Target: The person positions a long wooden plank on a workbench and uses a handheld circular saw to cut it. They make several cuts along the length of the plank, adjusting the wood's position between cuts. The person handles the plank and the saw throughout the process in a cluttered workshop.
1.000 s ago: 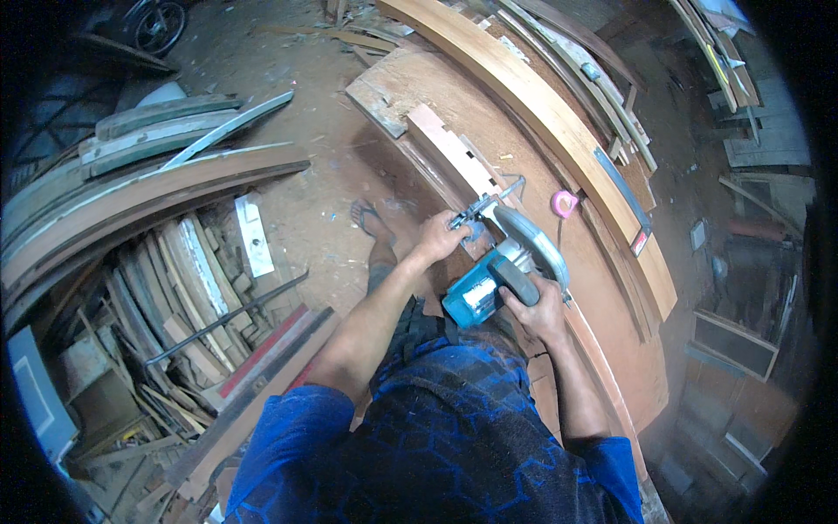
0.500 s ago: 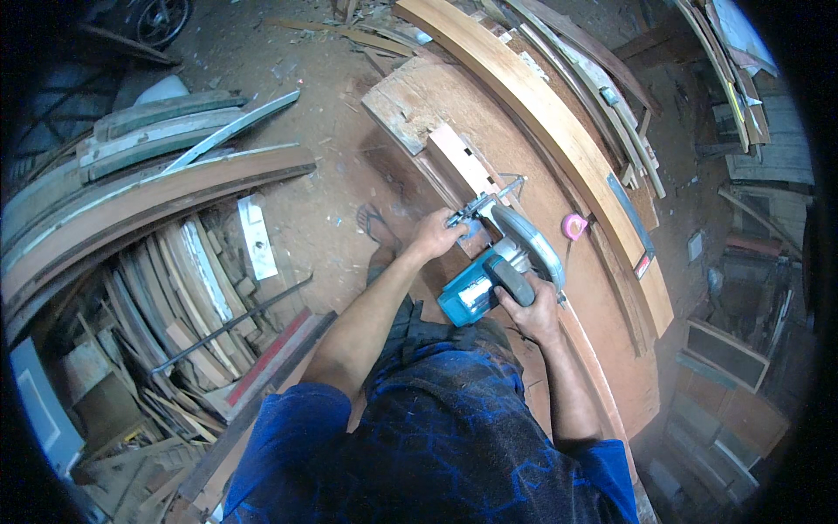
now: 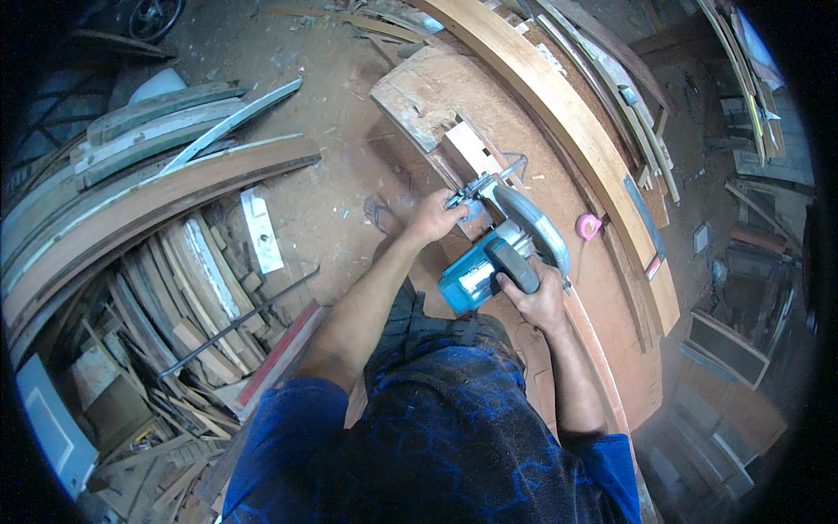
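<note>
A circular saw (image 3: 471,278) with a teal motor housing and grey blade guard rests on a timber piece (image 3: 469,145) in front of me. My right hand (image 3: 535,297) is closed around its dark rear handle. At the saw's front left, my left hand (image 3: 431,217) is closed on the edge of its metal base, by the guide fittings. A thin bent metal rod (image 3: 517,163) sticks out past the guard. The pale far end of the timber shows beyond the saw, with a dark mark on it. The blade is hidden under the guard.
Under the work lies a broad, sawdust-strewn wooden board (image 3: 611,349). On it are a pink tape measure (image 3: 588,227) and a long curved beam (image 3: 559,113) carrying a metal ruler (image 3: 644,218). Stacked curved timbers (image 3: 175,201) and offcuts fill the left side; wooden frames (image 3: 727,348) stand right.
The saw has slid forward, away from me, along the timber and now covers one of its dark marks. Both hands keep their hold. My whole view has shifted slightly.
</note>
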A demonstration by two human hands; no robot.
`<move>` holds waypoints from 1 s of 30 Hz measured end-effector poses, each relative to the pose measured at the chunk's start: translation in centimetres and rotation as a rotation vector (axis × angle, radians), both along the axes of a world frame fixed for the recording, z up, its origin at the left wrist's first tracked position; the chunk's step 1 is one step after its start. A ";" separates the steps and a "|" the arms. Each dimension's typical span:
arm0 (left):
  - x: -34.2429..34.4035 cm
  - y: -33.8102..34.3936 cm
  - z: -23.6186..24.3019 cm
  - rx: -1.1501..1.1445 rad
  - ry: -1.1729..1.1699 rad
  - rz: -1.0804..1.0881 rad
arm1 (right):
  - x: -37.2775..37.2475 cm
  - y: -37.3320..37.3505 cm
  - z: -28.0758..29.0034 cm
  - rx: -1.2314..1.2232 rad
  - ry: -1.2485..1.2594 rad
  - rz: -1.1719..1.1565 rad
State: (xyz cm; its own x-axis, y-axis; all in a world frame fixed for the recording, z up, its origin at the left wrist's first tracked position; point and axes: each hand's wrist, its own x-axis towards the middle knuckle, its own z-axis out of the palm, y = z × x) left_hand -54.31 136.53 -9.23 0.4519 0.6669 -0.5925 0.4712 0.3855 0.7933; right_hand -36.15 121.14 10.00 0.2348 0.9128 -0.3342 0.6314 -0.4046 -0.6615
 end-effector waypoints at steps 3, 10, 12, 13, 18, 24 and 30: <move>-0.3 1.1 -0.7 0.012 0.037 -0.031 | -0.8 1.3 0.4 0.003 0.026 -0.031; -0.7 2.1 -0.8 0.073 -0.020 -0.008 | -0.9 2.5 0.1 0.010 0.041 -0.026; -0.8 2.2 -0.4 0.072 -0.003 -0.015 | -0.6 2.4 -0.4 0.014 0.023 0.004; -0.9 2.4 -0.2 0.065 -0.002 -0.015 | -0.6 2.5 -0.5 0.016 0.014 0.018; -1.7 4.1 0.7 0.061 0.037 -0.022 | -1.5 4.2 -0.4 -0.009 0.016 -0.008; -2.5 5.8 0.1 0.039 -0.035 -0.006 | -2.4 6.1 -0.4 0.010 0.010 -0.004; -3.5 7.5 -0.9 0.042 -0.097 0.021 | -3.2 7.9 -0.8 0.012 0.012 0.003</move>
